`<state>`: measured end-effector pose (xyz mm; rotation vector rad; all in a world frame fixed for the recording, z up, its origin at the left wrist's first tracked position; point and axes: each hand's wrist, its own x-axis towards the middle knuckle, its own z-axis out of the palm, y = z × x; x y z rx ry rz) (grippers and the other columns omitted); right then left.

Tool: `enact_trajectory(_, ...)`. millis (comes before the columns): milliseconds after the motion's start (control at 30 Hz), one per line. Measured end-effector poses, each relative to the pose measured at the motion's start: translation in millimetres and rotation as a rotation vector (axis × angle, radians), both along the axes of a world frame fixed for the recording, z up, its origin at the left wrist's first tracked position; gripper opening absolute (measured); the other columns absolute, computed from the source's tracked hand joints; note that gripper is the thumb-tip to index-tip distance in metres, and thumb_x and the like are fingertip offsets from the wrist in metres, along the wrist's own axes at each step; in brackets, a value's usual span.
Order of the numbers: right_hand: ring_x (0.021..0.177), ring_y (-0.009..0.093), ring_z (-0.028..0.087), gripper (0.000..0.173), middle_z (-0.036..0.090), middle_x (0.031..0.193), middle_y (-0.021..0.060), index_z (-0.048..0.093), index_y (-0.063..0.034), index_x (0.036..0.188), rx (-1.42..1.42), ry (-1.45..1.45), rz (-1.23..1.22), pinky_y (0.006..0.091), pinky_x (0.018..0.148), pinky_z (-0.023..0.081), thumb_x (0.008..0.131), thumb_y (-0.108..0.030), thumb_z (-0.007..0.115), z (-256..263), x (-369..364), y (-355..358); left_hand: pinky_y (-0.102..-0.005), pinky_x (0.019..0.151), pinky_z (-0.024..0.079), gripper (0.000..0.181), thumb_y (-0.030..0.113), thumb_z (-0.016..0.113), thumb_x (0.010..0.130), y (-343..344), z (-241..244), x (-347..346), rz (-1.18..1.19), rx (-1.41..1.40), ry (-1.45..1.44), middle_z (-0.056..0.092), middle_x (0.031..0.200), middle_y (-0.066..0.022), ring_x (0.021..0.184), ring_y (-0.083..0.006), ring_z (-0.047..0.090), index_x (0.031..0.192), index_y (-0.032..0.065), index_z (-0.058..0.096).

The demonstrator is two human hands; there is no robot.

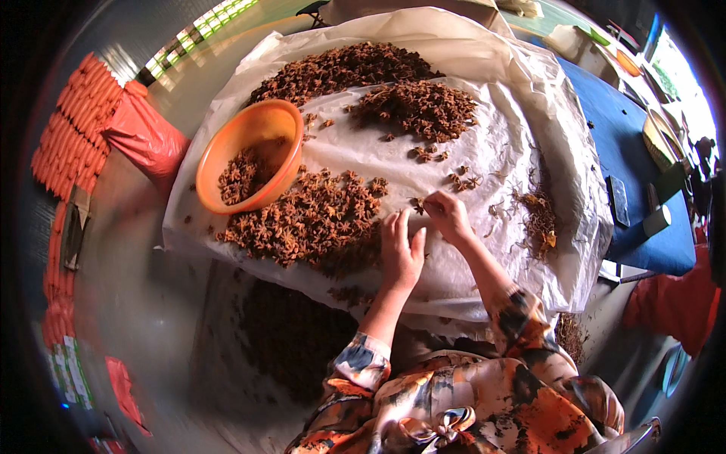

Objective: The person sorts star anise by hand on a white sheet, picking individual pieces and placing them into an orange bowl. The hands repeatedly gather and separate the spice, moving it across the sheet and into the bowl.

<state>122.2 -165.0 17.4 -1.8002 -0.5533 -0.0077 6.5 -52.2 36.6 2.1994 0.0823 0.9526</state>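
Observation:
My left hand (401, 247) rests at the right end of a near pile of star anise (306, 218), its fingers and thumb apart and no object visible in it. Just right of it, my right hand (449, 214) is bent over the white plastic sheet (465, 267) with its fingers curled together. At its fingertips is a single star anise (418, 205); whether they grip it or only touch it is unclear. An orange plastic basin (207, 181) stands tilted against the pile's left side, with more star anise (241, 176) inside.
Two larger star anise heaps (346, 71) (420, 110) lie at the back. Stems and scraps (539, 218) gather on the right. A blue table (607, 125) adjoins, bearing a phone (618, 200) and a cup (657, 221). A red sack (144, 133) stands left, by stacked orange-red bags (76, 125).

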Motion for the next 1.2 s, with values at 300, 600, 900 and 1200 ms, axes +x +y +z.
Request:
enact_trajectory(300, 0.068, 0.009, 0.051, 0.017, 0.059, 0.079, 0.0005, 0.061, -0.006, 0.087, 0.786, 0.424, -0.142, 0.0218, 0.061, 0.041, 0.098, -0.019, 0.062, 24, -49, -44, -0.0203, 0.048, 0.04, 0.015, 0.026, 0.05, 0.104, -31, 27, 2, -0.113, -1.386, 0.35, 0.055, 0.08, 0.0006, 0.062, -0.0066, 0.048, 0.101, 0.011, 0.052)
enact_trajectory(600, 0.088, 0.03, 0.066, 0.016, 0.065, 0.105, 0.0118, 0.067, -0.0067, 0.104, -0.52, -0.392, -0.053, 0.042, 0.08, 0.055, 0.092, -0.016, 0.062, 28, 20, 11, -0.0464, 0.095, 0.043, 0.043, 0.004, 0.064, 0.084, 37, -1, -8, 0.109, 0.12, 0.045, 0.053, 0.116, -0.0198, 0.11, -0.0377, 0.05, 0.126, 0.0017, 0.055)
enact_trajectory(900, 0.078, 0.007, 0.062, 0.013, 0.071, 0.091, 0.0023, 0.069, 0.0006, 0.107, 0.448, 0.406, -0.01, 0.0232, 0.07, 0.052, 0.095, -0.005, 0.065, 9, -44, 17, -0.026, 0.066, 0.048, 0.021, 0.024, 0.053, 0.104, -18, -15, 25, -0.064, -0.537, 0.085, 0.061, 0.09, -0.0056, 0.075, -0.0105, 0.055, 0.107, 0.0026, 0.053)
enact_trajectory(1200, 0.071, 0.016, 0.067, 0.011, 0.069, 0.08, 0.0103, 0.072, -0.0025, 0.096, -0.082, -0.29, -0.341, 0.0277, 0.062, 0.052, 0.086, 0.001, 0.069, 50, -44, -47, -0.0294, 0.062, 0.05, 0.014, 0.006, 0.053, 0.1, -72, 1, 38, -0.268, -0.625, 0.042, 0.065, 0.085, -0.0069, 0.068, -0.0121, 0.059, 0.112, 0.0004, 0.058)
